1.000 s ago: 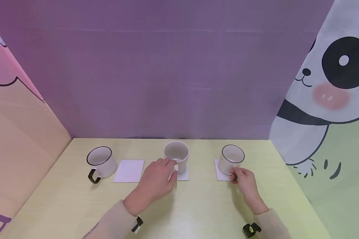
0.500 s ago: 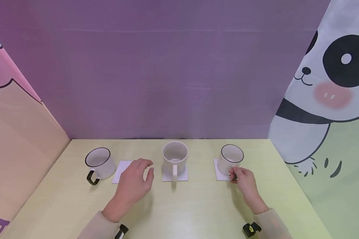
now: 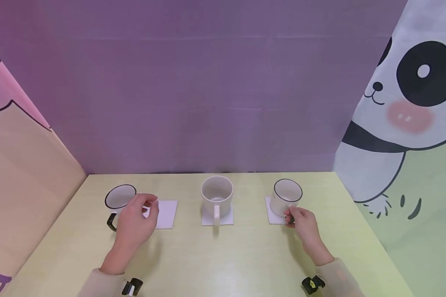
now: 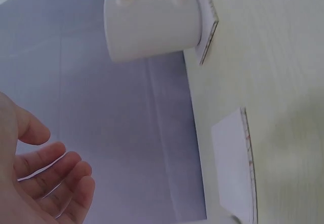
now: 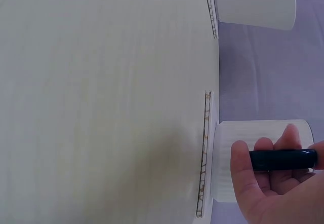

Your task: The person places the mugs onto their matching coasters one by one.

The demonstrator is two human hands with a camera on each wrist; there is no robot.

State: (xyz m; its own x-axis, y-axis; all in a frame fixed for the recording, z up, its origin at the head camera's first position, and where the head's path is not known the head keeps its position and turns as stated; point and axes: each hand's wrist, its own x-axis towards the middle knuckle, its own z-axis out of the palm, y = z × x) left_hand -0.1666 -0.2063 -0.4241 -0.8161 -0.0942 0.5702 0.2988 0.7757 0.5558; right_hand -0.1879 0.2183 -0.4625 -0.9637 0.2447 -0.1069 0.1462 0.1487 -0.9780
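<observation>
My right hand grips the black handle of a white mug with a dark rim, which stands upright on a white square coaster. Loosely bent and holding nothing, my left hand hovers in front of another dark-rimmed white mug at the left, hiding part of it. That mug's black handle shows beside the hand. A bare white coaster lies just right of the left hand. In the middle, an all-white mug stands on its own coaster, handle toward me.
The pale wooden table runs back to a purple cloth wall. A printed panel with a panda borders the right side, and a peach and pink panel the left.
My left hand has let go of the middle mug's handle and moved left, past the bare coaster, to the left mug. The right hand has stayed on its mug's handle.
</observation>
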